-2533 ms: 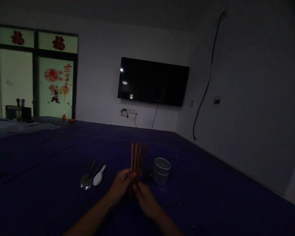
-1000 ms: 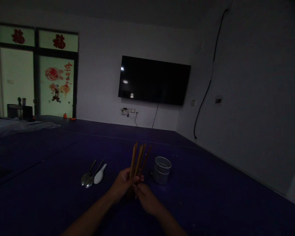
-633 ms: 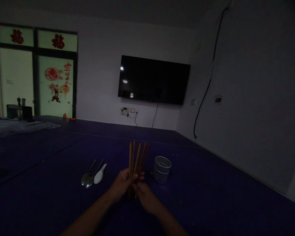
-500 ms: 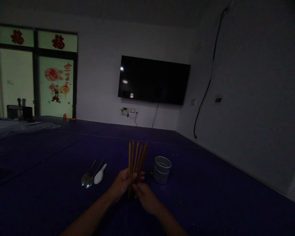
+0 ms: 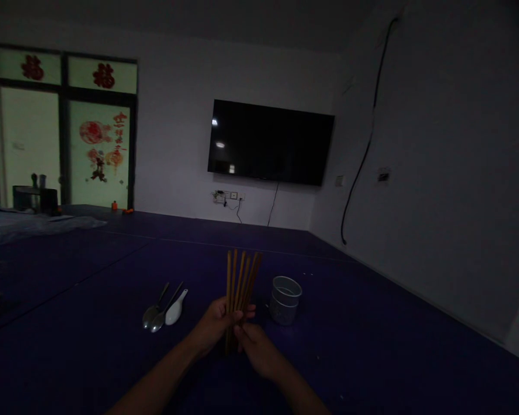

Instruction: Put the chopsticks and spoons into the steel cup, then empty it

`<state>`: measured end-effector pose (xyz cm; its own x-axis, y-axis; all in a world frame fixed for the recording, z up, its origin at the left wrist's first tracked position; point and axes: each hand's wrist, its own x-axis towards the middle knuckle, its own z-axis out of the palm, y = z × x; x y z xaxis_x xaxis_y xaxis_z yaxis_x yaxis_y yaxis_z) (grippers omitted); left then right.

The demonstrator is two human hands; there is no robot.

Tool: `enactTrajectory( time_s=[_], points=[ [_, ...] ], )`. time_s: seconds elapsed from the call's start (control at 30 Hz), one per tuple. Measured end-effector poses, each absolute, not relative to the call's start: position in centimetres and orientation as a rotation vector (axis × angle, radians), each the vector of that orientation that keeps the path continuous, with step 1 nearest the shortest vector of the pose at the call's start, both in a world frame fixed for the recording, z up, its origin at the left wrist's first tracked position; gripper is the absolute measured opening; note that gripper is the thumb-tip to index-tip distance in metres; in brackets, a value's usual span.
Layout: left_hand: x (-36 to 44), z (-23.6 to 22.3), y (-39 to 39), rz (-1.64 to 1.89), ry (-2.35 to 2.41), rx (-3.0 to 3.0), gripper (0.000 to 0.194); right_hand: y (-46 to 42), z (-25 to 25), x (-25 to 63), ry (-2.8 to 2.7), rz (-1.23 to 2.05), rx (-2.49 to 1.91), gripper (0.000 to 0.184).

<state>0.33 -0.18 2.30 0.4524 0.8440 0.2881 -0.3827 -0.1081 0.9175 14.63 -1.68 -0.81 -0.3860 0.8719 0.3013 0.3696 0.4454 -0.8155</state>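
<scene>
Several wooden chopsticks (image 5: 241,279) stand roughly upright in a bundle, their tops fanned slightly apart. My left hand (image 5: 216,324) is closed around them at mid-length, thumb across the front. Lower down, my right hand (image 5: 256,344) pinches the bottom part of the bundle; its fingertips are partly hidden. Just right of the hands stands a grey metal cup (image 5: 285,300), upright, with its mouth up. To the left lie two metal spoons (image 5: 158,320) and a white soup spoon (image 5: 176,308), side by side.
The dark blue table (image 5: 372,357) stretches to the far wall. Clear plastic sheeting (image 5: 47,227) and a dark box (image 5: 34,199) are at the far left. A small orange object (image 5: 114,205) sits near the door. A television (image 5: 270,141) hangs on the wall; a black cable (image 5: 363,155) dangles at right.
Both hands keep hold of the chopsticks in nearly the same place. The whole view has shifted very slightly; the spoons and cup have not moved on the table.
</scene>
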Motion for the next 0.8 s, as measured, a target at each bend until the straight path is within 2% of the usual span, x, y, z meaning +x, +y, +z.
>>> enactTrajectory(
  time_s=[0.8],
  points=[
    [0.65, 1.57, 0.23, 1.142, 0.476, 1.311, 0.047, -1.45, -0.81, 14.68, -1.959, 0.896, -1.004, 0.068]
  ],
)
